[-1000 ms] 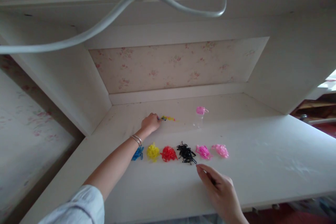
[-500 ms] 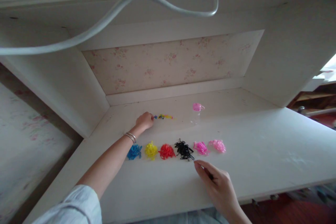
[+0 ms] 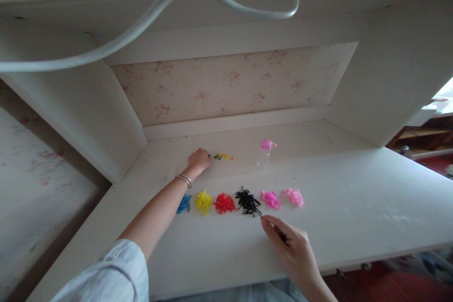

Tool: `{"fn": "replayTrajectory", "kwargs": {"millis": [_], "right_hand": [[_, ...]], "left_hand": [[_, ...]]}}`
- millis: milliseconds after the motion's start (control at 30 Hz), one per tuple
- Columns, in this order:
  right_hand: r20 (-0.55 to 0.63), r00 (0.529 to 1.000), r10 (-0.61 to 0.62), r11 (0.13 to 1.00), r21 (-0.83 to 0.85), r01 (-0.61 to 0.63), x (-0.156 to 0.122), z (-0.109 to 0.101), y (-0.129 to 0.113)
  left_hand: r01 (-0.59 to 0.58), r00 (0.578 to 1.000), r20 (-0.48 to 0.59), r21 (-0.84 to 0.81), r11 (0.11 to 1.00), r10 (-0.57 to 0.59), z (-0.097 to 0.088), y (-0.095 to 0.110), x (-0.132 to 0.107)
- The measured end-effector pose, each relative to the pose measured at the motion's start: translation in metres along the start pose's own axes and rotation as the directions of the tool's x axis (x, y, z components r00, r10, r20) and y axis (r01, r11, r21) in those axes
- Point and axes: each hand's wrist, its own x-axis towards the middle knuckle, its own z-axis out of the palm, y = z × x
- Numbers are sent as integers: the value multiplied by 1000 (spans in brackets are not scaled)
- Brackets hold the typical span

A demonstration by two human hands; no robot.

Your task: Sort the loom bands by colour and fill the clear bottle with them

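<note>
My left hand (image 3: 198,160), with bracelets on the wrist, is closed at the left end of a short row of small coloured loops (image 3: 223,156), mostly yellow with dark and red bits. Whatever its fingertips pinch is hidden. My right hand (image 3: 292,247) is closed just below the black pile of small loops (image 3: 248,202), fingertips by the pile's lower right edge; a dark bit shows inside the curled fingers, too small to name. Other piles of loops lie in line: blue (image 3: 184,204), partly behind my left forearm, yellow (image 3: 204,202), red (image 3: 225,203), bright pink (image 3: 271,199) and pale pink (image 3: 293,197).
A clear container (image 3: 264,158) with a pink lid (image 3: 267,144) stands behind the piles on the white tabletop (image 3: 347,188). A white cable (image 3: 141,19) crosses the upper view. White side panels and a flowered back wall (image 3: 230,85) enclose the surface.
My left hand has shifted slightly right and now covers the blue end of the row. The forearm hides more of the blue pile. My right hand has hardly moved.
</note>
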Motion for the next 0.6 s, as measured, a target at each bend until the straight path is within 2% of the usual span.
{"fn": "replayTrajectory", "kwargs": {"millis": [167,300,467,533,600], "right_hand": [[-6,1000,-1,1000,-5,1,2,-1,-1],[-2,1000,14,1000,-1,-14,2,1,3],[35,996,83,995,44,-84,5,1,0],[124,988,90,995,35,-95,12,-3,-12],[240,970,48,999,-10,-47,26,-9,-31]], "left_hand": [[-29,999,-14,-18,999,29,-9,-3,-10],[-96,995,-37,-48,994,95,-24,-17,-31],[-203,974,-125,-113,973,189,-39,-55,-77],[-238,969,-101,-155,959,225,-42,-75,-98],[-253,967,-33,-183,950,251,-41,-92,-118]]}}
